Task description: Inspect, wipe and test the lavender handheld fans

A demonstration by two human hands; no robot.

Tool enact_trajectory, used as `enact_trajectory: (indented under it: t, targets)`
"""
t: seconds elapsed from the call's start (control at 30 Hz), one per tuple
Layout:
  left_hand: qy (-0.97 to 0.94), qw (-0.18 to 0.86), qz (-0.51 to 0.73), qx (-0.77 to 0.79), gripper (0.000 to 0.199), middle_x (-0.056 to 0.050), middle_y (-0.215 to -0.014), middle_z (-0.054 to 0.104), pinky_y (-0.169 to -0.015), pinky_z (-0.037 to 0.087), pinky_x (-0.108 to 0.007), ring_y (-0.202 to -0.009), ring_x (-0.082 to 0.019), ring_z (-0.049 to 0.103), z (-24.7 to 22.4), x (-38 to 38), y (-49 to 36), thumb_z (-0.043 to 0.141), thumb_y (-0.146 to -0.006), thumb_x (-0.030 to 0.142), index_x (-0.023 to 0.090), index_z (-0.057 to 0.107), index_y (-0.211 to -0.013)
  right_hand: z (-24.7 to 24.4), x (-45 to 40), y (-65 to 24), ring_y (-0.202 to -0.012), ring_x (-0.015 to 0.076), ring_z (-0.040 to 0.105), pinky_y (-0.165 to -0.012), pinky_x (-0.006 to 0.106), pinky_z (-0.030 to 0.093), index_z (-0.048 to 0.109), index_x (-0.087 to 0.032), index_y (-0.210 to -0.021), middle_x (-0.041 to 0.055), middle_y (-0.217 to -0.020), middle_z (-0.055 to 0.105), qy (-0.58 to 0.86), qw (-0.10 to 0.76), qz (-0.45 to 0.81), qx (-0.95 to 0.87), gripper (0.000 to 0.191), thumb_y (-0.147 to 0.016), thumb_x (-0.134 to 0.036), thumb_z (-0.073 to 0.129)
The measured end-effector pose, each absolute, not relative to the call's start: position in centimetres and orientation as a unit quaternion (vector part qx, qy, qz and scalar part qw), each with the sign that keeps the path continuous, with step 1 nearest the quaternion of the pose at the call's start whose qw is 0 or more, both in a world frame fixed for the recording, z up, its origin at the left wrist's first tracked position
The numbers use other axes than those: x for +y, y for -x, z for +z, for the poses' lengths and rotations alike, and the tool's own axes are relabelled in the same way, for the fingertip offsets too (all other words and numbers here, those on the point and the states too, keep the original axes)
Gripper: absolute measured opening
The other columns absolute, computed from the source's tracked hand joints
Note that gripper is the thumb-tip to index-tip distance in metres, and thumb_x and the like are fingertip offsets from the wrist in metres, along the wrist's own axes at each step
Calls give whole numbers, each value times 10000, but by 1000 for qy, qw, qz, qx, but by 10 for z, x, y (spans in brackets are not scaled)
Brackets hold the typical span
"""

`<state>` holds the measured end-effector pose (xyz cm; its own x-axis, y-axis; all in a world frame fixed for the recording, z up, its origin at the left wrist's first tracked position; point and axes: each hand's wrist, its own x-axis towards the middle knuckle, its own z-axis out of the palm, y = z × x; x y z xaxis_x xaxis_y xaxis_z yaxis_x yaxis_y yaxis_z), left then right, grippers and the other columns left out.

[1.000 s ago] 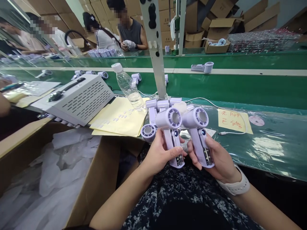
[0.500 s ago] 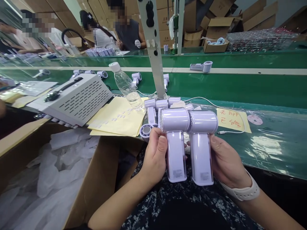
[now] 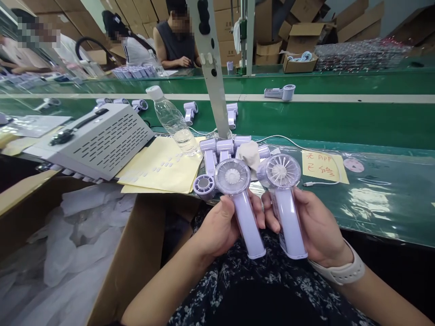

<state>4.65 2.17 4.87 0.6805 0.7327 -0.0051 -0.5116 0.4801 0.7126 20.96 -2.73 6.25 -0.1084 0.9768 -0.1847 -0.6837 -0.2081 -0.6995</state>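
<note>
Long glossy green surface (image 3: 374, 206); slotted grey metal box (image 3: 112, 142) sits left. Round-headed lilac plastic left fan (image 3: 244, 208) and matching lilac right fan (image 3: 287, 208) are side by side at surface's near edge. Left hand (image 3: 215, 228) is clamped on left fan, right hand (image 3: 317, 226) on right fan.

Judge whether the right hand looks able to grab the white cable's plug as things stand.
Probably not: the right hand is holding a purple fan, though the plug lies uncovered nearby.
</note>
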Motion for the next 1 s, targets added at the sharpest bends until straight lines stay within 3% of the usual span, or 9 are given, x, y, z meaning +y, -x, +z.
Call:
enact_trajectory:
  t: [0.17,0.3,0.37,0.5,0.67,0.8,0.9,1.0]
  targets:
    - [-359,847,350,174,251,-83,-994,719,-840,586,-382,-882,-224,721,53,23,-39,686,-924,354,147,676,-1066,59,-28,-218,-575,178,633,-548,286,527,705,-206,-960,55,-743,714,313,605,697,-226,288,-863,-469,639]
    - [-390,822,362,202,301,-101,-1143,750,-914,591,-485,-1050,-312,738,54,23,-34,717,-897,243,204,605,-1174,53,-27,-223,-813,222,728,-738,346,617,733,-232,-1020,56,-931,772,336,662,640,-199,239,-820,-359,697]
    - [-415,800,374,218,365,-101,-1147,758,-935,589,-489,-1066,-316,740,53,24,-34,750,-874,251,213,581,-1195,51,-25,-224,-924,240,735,-819,394,625,716,-268,-1116,51,-1005,779,344,680,618,-193,277,-851,-334,664]
    - [-460,767,381,235,531,-125,-1155,759,-910,607,-459,-1008,-302,759,47,28,-36,817,-819,340,205,539,-1251,48,-22,-220,-876,219,750,-728,375,649,613,-330,-1332,30,-993,779,378,671,610,-185,395,-937,-320,607]
    - [-460,755,384,267,590,-123,-1090,769,-833,629,-439,-931,-294,771,39,33,-37,858,-753,435,192,518,-1170,46,-19,-215,-745,165,745,-677,298,651,648,-286,-1297,15,-907,782,388,668,614,-164,340,-957,-282,632]
    - [-453,754,386,277,602,-104,-1018,770,-662,616,-325,-855,-273,774,37,35,-39,859,-725,495,197,504,-1110,47,-16,-212,-759,175,749,-666,289,649,662,-272,-1279,13,-924,782,412,665,605,-149,354,-925,-257,659]
    - [-459,760,377,264,630,-107,-1019,763,-623,596,-309,-819,-271,773,38,36,-39,849,-708,549,205,482,-1086,47,-16,-211,-794,218,754,-681,346,653,633,-278,-1318,24,-959,779,419,657,606,-160,407,-912,-287,631]
    - [-480,753,360,270,624,-116,-1050,755,-697,602,-344,-851,-269,768,41,36,-35,835,-730,550,206,476,-1108,42,-19,-215,-925,272,751,-775,421,649,601,-293,-1345,43,-1062,769,416,658,592,-209,432,-917,-353,602]
